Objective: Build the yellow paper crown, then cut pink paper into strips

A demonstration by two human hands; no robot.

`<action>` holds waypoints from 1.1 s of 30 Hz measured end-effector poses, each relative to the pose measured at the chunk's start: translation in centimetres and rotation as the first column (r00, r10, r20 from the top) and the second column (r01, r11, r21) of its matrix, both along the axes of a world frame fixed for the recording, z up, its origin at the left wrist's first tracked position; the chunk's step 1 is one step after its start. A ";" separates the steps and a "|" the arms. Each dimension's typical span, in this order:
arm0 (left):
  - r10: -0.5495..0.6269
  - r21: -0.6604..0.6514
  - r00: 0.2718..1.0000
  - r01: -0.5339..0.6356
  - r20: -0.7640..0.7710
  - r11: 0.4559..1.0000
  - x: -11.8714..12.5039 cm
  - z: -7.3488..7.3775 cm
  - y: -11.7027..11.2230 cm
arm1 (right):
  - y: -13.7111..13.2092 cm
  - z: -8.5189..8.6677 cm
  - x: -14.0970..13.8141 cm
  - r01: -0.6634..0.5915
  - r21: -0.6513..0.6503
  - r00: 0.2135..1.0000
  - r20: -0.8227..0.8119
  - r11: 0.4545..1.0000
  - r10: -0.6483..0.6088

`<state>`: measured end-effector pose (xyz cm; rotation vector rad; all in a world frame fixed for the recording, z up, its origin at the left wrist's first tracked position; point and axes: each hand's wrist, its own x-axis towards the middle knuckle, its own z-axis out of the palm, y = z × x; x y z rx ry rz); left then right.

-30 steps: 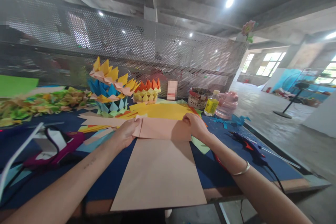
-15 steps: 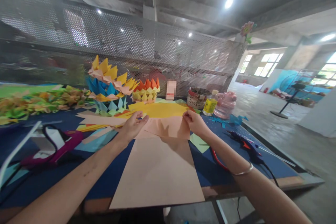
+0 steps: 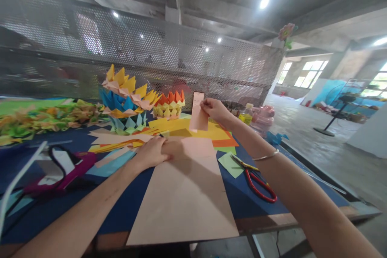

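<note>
A large peach paper sheet (image 3: 184,197) lies in front of me, reaching past the table's front edge. My left hand (image 3: 153,152) rests on the sheet's far left corner, fingers stretched out and thumb apart. Further off, my right hand (image 3: 215,109) pinches the upper edge of a small peach piece of paper (image 3: 199,122). This piece hangs in front of an upright phone (image 3: 198,96) and hides its lower part. To the right of the sheet, red-handled scissors (image 3: 259,185) lie partly on a pale green paper square (image 3: 231,165).
Folded-paper pots (image 3: 124,98) and a smaller one (image 3: 169,105) stand at the back left. Yellow sheets (image 3: 175,128) lie beyond the peach sheet. A purple device (image 3: 65,173) with cables sits left. A bottle (image 3: 246,113) and a pink jug (image 3: 263,117) stand back right.
My right hand has moved away and upward with the small peach paper, to before the phone. The scissors have come into view from under my right forearm. My left hand has lowered onto the sheet.
</note>
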<state>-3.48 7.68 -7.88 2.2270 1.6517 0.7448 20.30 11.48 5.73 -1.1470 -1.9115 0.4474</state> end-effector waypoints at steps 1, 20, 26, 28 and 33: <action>0.001 -0.006 1.000 -0.001 -0.007 1.000 0.0 0.2 0.0 | 0.0 0.6 -0.6 -0.015 0.004 1.000 0.020 1.000 0.014; -0.040 -0.362 0.799 0.317 0.600 0.877 0.4 4.7 -4.4 | 1.4 -6.8 10.3 0.540 -0.018 0.671 0.613 0.841 -0.417; 0.002 -0.422 0.732 0.391 0.682 0.818 0.3 4.9 -4.6 | -5.3 -5.1 5.7 0.310 0.178 0.737 0.575 0.934 -0.355; 0.016 -0.445 0.716 0.415 0.698 0.794 0.3 5.0 -4.8 | -9.0 -5.0 3.6 0.151 0.200 0.775 0.584 0.968 -0.242; 0.032 -0.462 0.668 0.478 0.743 0.747 0.8 5.5 -6.6 | -17.0 -7.1 1.0 -0.166 0.291 0.742 0.666 0.942 -0.075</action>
